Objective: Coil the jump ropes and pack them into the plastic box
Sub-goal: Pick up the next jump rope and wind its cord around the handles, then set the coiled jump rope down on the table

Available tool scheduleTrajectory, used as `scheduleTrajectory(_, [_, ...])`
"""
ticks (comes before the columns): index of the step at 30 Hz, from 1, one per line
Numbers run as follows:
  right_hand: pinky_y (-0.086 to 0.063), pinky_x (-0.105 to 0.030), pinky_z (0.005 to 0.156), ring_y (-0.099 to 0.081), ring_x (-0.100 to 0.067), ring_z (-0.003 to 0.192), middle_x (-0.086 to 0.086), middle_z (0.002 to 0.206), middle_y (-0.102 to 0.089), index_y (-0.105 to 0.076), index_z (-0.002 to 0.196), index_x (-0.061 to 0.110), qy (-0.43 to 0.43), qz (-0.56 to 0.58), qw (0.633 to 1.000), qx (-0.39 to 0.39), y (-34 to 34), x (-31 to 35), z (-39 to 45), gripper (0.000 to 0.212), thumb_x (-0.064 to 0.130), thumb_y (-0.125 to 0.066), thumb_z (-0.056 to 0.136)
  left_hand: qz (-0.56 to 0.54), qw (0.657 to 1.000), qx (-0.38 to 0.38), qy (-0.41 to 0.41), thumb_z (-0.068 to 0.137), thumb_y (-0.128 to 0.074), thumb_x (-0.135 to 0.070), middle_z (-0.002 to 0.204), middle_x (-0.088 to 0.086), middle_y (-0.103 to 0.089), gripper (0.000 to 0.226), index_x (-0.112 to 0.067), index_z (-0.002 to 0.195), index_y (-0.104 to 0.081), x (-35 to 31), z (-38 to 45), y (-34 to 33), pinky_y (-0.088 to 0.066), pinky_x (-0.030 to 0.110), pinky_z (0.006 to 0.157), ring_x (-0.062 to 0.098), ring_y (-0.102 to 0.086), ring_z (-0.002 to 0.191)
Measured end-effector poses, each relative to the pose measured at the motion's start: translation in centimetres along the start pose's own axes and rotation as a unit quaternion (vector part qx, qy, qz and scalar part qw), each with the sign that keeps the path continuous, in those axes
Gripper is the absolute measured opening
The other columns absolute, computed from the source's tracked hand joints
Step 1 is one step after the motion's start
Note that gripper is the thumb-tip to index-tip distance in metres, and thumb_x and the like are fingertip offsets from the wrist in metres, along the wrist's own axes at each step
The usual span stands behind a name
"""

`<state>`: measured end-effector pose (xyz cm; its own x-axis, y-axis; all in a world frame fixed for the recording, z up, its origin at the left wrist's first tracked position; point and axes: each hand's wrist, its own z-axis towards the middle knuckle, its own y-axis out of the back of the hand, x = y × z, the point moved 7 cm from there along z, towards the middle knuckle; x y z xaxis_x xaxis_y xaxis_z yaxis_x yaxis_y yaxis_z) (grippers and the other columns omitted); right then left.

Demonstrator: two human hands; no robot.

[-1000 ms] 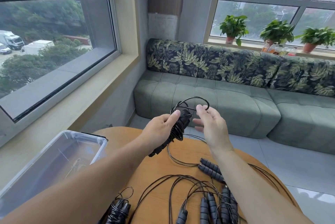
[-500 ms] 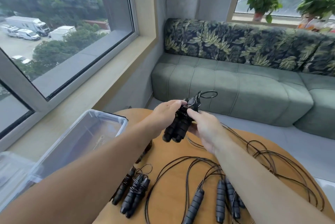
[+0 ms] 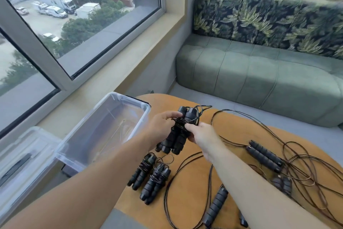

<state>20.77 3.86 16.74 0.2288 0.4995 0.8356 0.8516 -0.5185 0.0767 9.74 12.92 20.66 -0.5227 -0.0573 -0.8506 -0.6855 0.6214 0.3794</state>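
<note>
My left hand (image 3: 161, 128) and my right hand (image 3: 201, 134) both grip one coiled jump rope (image 3: 177, 136), its black handles side by side and thin cord wound around them, held above the round wooden table (image 3: 232, 132). Two more coiled jump ropes (image 3: 150, 176) lie on the table just below it. The clear plastic box (image 3: 104, 128) stands open to the left of my hands, with a few thin sticks inside. Loose jump ropes (image 3: 263, 156) with black handles and tangled cord sprawl over the table's right side.
The box's clear lid (image 3: 24, 156) lies at the far left by the window sill. A green sofa (image 3: 259, 80) with leaf-print cushions stands behind the table. Another loose handle (image 3: 216, 204) lies near the table's front edge.
The view has tilted down and left. My hands have drawn the rope bundle lower, towards the box, and the last loop of cord is now wound tight against the handles.
</note>
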Motion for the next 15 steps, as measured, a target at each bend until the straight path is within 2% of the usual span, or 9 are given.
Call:
scheduleTrajectory(2, [-0.046,-0.051,0.102,-0.062,-0.028,0.106,-0.006,0.110,-0.068,-0.065,0.102,0.019,-0.007,-0.007,1.000,0.003,-0.9,-1.3,0.7,0.019,0.030,-0.066,0.087,-0.002,1.000,-0.001,0.017,0.096,-0.038,0.003,0.096,-0.001,-0.062,0.042,-0.024,0.113,-0.065,1.8,0.3,0.1,-0.044,0.016,0.066,0.007,-0.052,0.074])
scheduleTrajectory(4, [-0.047,-0.050,0.101,-0.061,-0.029,0.105,-0.007,0.109,-0.065,-0.063,0.102,0.016,-0.019,-0.012,1.000,0.010,-2.0,-2.7,1.3,0.016,0.027,-0.065,0.090,0.005,0.999,-0.011,0.035,0.095,-0.037,0.004,0.090,-0.003,-0.060,0.041,-0.025,0.111,-0.062,3.9,0.5,0.3,-0.044,0.021,0.072,0.006,-0.049,0.069])
scheduleTrajectory(6, [-0.050,-0.048,0.097,-0.062,-0.030,0.102,-0.009,0.105,-0.066,-0.063,0.096,0.014,-0.036,-0.031,0.999,0.014,-3.4,-4.4,1.7,0.013,0.025,-0.066,0.089,0.013,0.998,-0.025,0.051,0.095,-0.037,0.003,0.102,0.000,-0.065,0.042,-0.026,0.113,-0.061,6.2,0.6,0.8,-0.050,0.020,0.069,0.007,-0.053,0.071])
scheduleTrajectory(8, [-0.052,-0.046,0.090,-0.063,-0.028,0.092,-0.010,0.098,-0.069,-0.063,0.089,0.013,-0.054,-0.044,0.997,0.017,-4.8,-6.4,1.9,0.009,0.022,-0.067,0.088,0.054,0.996,-0.037,0.065,0.097,-0.037,0.001,0.116,-0.006,-0.061,0.042,-0.026,0.120,-0.060,8.2,0.2,1.3,-0.044,0.006,0.059,0.001,-0.051,0.074])
scheduleTrajectory(11, [-0.049,-0.037,0.074,-0.059,-0.023,0.077,-0.011,0.089,-0.069,-0.062,0.085,0.013,-0.084,-0.053,0.995,0.028,-6.6,-9.1,2.0,0.005,0.017,-0.066,0.087,0.085,0.992,-0.040,0.086,0.099,-0.038,-0.004,0.125,-0.004,-0.060,0.042,-0.028,0.126,-0.058,11.1,-0.4,1.7,-0.038,0.008,0.054,0.006,-0.051,0.073])
scheduleTrajectory(12, [-0.050,-0.037,0.075,-0.060,-0.024,0.078,-0.013,0.092,-0.071,-0.063,0.086,0.012,-0.092,-0.049,0.994,0.028,-7.0,-9.9,2.1,0.004,0.015,-0.065,0.087,0.089,0.991,-0.037,0.093,0.100,-0.037,-0.005,0.126,0.000,-0.061,0.042,-0.028,0.129,-0.056,11.8,-0.6,1.7,-0.038,0.011,0.057,0.012,-0.055,0.078])
scheduleTrajectory(14, [-0.053,-0.040,0.081,-0.066,-0.027,0.085,-0.015,0.096,-0.072,-0.064,0.089,0.012,-0.104,-0.045,0.993,0.027,-7.8,-11.0,2.5,0.003,0.014,-0.064,0.087,0.093,0.990,-0.029,0.104,0.101,-0.036,-0.006,0.126,0.005,-0.061,0.042,-0.029,0.132,-0.054,13.2,-0.8,1.4,-0.043,0.020,0.068,0.029,-0.060,0.101])
scheduleTrajectory(15, [-0.054,-0.042,0.084,-0.067,-0.028,0.089,-0.013,0.096,-0.072,-0.064,0.090,0.013,-0.108,-0.046,0.993,0.026,-8.0,-11.4,2.7,0.003,0.014,-0.064,0.087,0.098,0.989,-0.027,0.108,0.100,-0.036,-0.006,0.128,0.006,-0.060,0.043,-0.029,0.132,-0.053,13.8,-0.8,1.3,-0.045,0.022,0.073,0.030,-0.059,0.110])
